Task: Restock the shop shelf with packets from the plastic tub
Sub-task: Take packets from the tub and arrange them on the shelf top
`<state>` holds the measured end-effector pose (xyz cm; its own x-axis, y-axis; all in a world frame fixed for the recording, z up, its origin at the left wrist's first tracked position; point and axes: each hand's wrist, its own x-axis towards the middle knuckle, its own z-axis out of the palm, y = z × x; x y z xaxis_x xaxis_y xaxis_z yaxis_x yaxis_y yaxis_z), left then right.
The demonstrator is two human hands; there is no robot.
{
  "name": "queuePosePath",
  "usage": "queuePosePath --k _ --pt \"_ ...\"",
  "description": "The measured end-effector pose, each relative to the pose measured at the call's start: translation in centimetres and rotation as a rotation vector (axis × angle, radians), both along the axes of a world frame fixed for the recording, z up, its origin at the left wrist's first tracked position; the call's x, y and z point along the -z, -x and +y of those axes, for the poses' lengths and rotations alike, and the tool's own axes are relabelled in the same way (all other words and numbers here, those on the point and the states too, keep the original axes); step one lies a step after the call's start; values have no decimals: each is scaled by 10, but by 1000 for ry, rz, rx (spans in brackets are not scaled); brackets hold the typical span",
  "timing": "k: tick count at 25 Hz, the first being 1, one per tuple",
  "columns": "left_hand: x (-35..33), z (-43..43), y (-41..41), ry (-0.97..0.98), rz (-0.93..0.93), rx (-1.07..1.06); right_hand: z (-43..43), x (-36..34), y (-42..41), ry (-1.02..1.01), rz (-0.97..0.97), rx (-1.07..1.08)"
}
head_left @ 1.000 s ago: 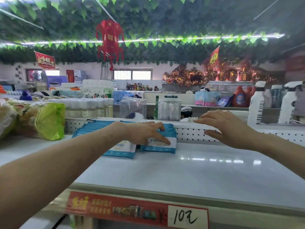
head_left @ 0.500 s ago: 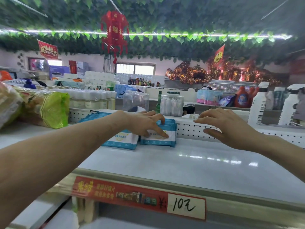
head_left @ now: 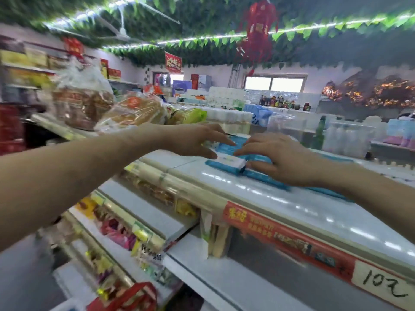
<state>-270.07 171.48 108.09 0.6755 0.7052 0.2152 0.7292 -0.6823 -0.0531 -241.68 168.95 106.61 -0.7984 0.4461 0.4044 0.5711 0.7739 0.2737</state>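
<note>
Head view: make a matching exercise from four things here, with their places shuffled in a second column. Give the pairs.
Things:
1. packets
2. lantern
3. price label
4. bread

Places:
A. hangs from the ceiling
B. on the front edge of the shelf
C. on top of the shelf, touched by the left hand and the right hand
D. in clear bags, left of both hands

Pairs: 1-C, 2-A, 3-B, 4-D
</note>
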Motion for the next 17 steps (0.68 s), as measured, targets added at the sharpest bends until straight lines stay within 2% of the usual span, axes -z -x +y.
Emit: queuePosePath --k 4,8,12,17 --pt "56 -75 140 93 -52 -349 0 46 143 180 -140 -240" --pt "148 -159 235 207 -164 -606 -21 131 266 415 -332 -388" --pt "252 -233 271 341 -223 -768 -49 239 335 636 -438 -431" --pt "382 -314 283 545 -143 -954 -95 373 376 829 -587 -420"
